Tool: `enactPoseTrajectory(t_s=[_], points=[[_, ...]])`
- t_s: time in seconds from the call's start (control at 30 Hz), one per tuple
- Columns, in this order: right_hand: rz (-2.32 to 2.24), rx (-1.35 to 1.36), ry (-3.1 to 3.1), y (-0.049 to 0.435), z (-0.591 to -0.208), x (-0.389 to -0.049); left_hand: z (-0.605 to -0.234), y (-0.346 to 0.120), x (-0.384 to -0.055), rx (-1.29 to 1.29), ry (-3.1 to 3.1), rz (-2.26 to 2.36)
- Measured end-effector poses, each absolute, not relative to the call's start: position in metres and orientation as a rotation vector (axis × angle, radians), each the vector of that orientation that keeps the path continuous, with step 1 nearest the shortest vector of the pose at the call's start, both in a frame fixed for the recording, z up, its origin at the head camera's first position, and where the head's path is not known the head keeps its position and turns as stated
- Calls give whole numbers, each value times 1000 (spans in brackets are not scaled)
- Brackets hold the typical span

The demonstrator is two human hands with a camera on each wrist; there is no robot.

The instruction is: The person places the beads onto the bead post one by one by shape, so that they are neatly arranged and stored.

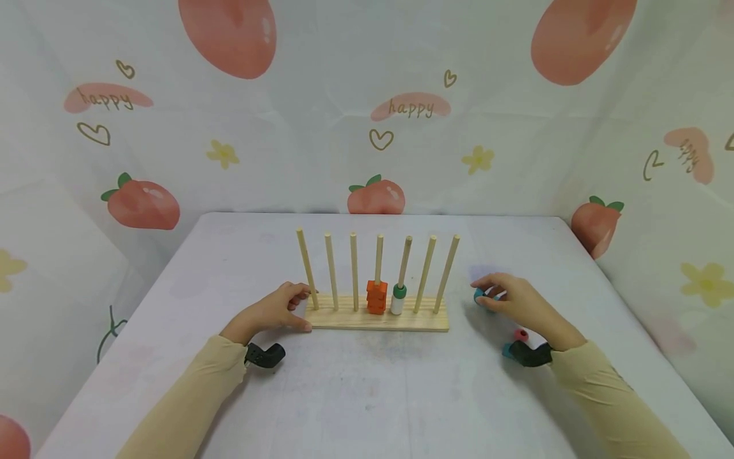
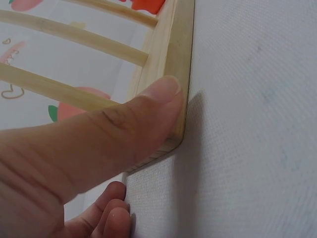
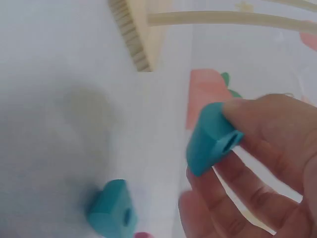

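A wooden base (image 1: pixel 373 324) with several upright pegs stands mid-table. My left hand (image 1: pixel 281 309) grips its left end, and in the left wrist view the thumb (image 2: pixel 148 106) presses on the front edge. Orange pieces (image 1: pixel 376 298) sit on the middle peg. Beside them, a white bead (image 1: pixel 397 305) with a green bead (image 1: pixel 399 291) on top is threaded on another peg. To the right of the base, my right hand (image 1: pixel 513 299) pinches a teal bead (image 3: pixel 210 141) between thumb and fingers, above the table and apart from the pegs.
Near the right wrist lie another teal bead (image 3: pixel 114 210) and a pink bead (image 1: pixel 521 335) on the white tabletop (image 1: pixel 367 395). A printed cloth (image 1: pixel 315 127) hangs behind the table. A dark green cord (image 1: pixel 109 331) shows by the left edge.
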State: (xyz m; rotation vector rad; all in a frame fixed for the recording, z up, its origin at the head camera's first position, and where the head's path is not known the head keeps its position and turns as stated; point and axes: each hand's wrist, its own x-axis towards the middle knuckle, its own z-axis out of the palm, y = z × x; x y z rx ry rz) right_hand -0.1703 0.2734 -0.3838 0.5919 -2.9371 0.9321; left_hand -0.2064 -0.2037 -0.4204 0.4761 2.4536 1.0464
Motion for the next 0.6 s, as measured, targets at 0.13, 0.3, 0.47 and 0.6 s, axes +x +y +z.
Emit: enactPoseTrajectory(t_s=[0.13,0.3,0.47,0.6], points=[[996,576,-2895,273,-376,-167,-420,-203,-206,468,2454,1045],[1055,528,-2847,271,-366,-164,-421,-203,-207,461,2448,1057],[1117,532,-2719,268,-358,-160,-421,-203,-207,467,2448,1059],[1177,601,-2580,264,-352,-157,-420,-203,-207,466,2446,1063]])
